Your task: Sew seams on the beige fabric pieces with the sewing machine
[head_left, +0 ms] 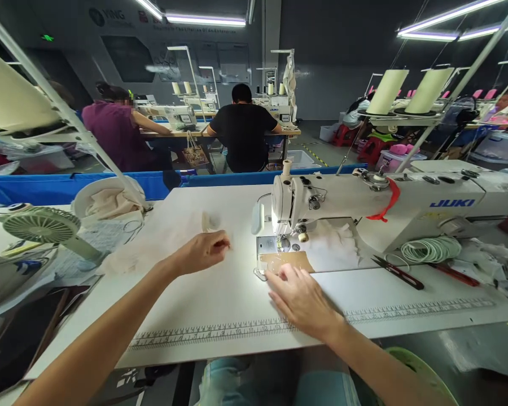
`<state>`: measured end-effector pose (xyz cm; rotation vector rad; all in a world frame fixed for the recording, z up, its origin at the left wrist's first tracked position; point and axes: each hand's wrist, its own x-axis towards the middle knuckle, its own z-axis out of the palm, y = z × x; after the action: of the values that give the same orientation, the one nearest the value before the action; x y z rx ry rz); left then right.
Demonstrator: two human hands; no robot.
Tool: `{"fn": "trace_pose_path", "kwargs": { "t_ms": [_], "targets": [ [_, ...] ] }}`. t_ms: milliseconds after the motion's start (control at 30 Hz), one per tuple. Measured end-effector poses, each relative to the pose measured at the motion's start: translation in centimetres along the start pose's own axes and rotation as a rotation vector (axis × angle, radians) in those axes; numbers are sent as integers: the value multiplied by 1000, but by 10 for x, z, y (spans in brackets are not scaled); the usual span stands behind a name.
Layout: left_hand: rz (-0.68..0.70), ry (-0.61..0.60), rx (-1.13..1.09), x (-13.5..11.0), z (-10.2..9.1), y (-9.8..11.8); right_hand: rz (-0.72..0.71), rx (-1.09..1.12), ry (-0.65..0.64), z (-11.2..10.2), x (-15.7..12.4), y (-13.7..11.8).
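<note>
My left hand [207, 251] is raised over the white table with its fingers curled together; whatever they may hold is hidden. Beyond it lies a sheer whitish fabric piece [165, 239], blurred and hard to tell from the tabletop. My right hand [300, 296] rests palm down in front of the sewing machine [317, 197], fingers stretched out. Its fingertips are beside a small wire loop [259, 274] and the near edge of a tan plate [290, 260]. The needle area [283, 242] is lit. More white fabric [334, 239] lies under the machine arm.
Thread snips [398, 273] and coiled pale cord [432, 249] lie right of the machine. A ruler strip [245, 330] runs along the front edge. At left are a green fan [42, 225] and a fabric-filled bowl [104, 200]. Co-workers [243, 129] sit beyond the blue cloth barrier.
</note>
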<state>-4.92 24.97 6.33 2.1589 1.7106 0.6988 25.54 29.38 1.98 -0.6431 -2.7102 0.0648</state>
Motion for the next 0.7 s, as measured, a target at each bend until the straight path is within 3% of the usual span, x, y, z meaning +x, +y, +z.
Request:
{"fn": "trace_pose_path", "kwargs": {
  "t_ms": [100,200,433,700],
  "targets": [
    [-71,-209,-166,14,8,14,-19,-97,-37,9,18,-6],
    [-105,-288,-290,32,20,28,-42,-154,-69,12,28,9],
    [-200,-231,-445,66,63,42,-9,-228,2,10,23,36],
    [-354,-144,-154,70,82,47,-8,-203,62,10,20,30]
  ]
}}
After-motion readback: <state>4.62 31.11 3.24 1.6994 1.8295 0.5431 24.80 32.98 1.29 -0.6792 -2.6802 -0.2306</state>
